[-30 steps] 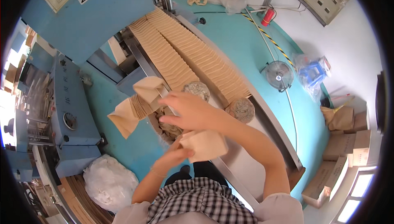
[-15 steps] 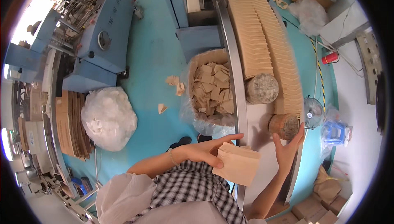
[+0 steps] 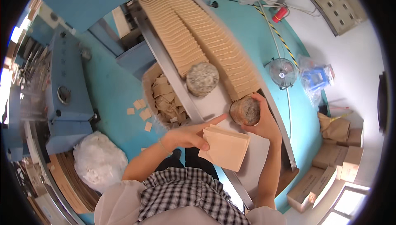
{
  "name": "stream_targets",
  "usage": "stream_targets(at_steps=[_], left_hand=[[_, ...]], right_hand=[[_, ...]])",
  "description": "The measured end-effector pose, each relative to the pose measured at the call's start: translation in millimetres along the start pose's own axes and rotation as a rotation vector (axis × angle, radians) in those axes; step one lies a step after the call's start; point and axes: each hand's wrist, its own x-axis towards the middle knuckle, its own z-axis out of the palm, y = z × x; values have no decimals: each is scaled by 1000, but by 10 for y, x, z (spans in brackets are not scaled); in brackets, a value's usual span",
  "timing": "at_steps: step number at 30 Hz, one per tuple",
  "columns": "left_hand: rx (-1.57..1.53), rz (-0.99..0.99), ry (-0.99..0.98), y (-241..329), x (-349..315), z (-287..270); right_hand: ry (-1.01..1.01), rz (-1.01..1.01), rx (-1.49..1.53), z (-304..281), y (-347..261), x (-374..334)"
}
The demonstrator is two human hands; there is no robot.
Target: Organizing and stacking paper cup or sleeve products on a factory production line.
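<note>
My left hand (image 3: 185,137) grips a small stack of flat tan paper pieces (image 3: 225,147), thumb on top, index finger stretched out, over the near part of the long table. To its right, my right hand (image 3: 269,123) is closed round a rusty brown cylinder (image 3: 242,110) with a rough top. That cylinder stands at the near end of the right row of tan folded paper pieces (image 3: 225,62). A larger, mottled grey cylinder (image 3: 202,79) stands against the near end of the left row (image 3: 171,35).
A metal rail (image 3: 173,76) edges the table's left side. Below it stands a lined bin of paper scraps (image 3: 165,95), with loose scraps (image 3: 145,113) on the floor. A fan (image 3: 282,73) stands right of the table. Blue machines (image 3: 68,89) and a white plastic bag (image 3: 100,161) are at left.
The whole view has turned, swinging the table's far end leftward. My right hand, earlier spread beside the rusty cylinder, now wraps round it. The left hand keeps its stack.
</note>
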Motion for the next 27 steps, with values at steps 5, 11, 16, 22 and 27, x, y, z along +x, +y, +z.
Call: stream_targets(at_steps=[5, 11, 16, 22, 27], left_hand=[[128, -117, -120, 113, 326, -62], [198, -75, -105, -135, 172, 21], [-23, 88, -75, -583, -686, -21], [-390, 282, 379, -1563, -2200, -139], [-600, 594, 755, -2574, -3133, -226]], right_hand=[[-97, 13, 36, -168, 41, -2], [36, -53, -1, 61, 124, -57], [421, -111, -400, 517, -544, -312], [197, -116, 347, 1964, -1289, -263], [-373, 43, 503, 3746, -1227, -120]])
